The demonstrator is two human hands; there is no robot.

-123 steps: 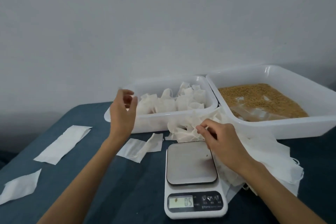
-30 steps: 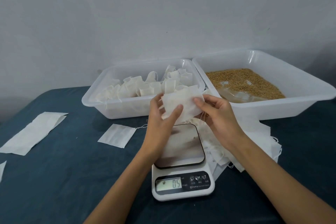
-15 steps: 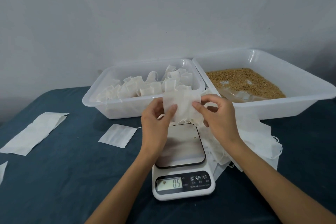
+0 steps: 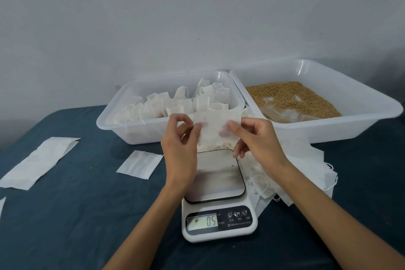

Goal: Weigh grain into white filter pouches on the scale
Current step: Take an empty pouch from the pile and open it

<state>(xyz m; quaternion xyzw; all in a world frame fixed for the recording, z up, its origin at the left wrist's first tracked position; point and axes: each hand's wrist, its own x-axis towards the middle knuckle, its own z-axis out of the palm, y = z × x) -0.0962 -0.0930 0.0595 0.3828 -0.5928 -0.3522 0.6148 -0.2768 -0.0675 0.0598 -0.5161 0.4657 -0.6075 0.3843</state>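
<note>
Both hands' grip pinches pouch (image 4: 215,126) | left hand (image 4: 182,138) | right hand (image 4: 256,138) | now stretched flatter above scale (image 4: 219,195)

Soft, even indoor light, slightly dim
Glare streaks the grain tub (image 4: 302,68) rim; hands shadow the scale (image 4: 217,180) plate; wide-angle bending at edges; fingertips mildly blurred

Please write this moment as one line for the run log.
step: opening pouch | both hands pinch empty pouch above scale | display 0.5 | grain tray untouched
</note>
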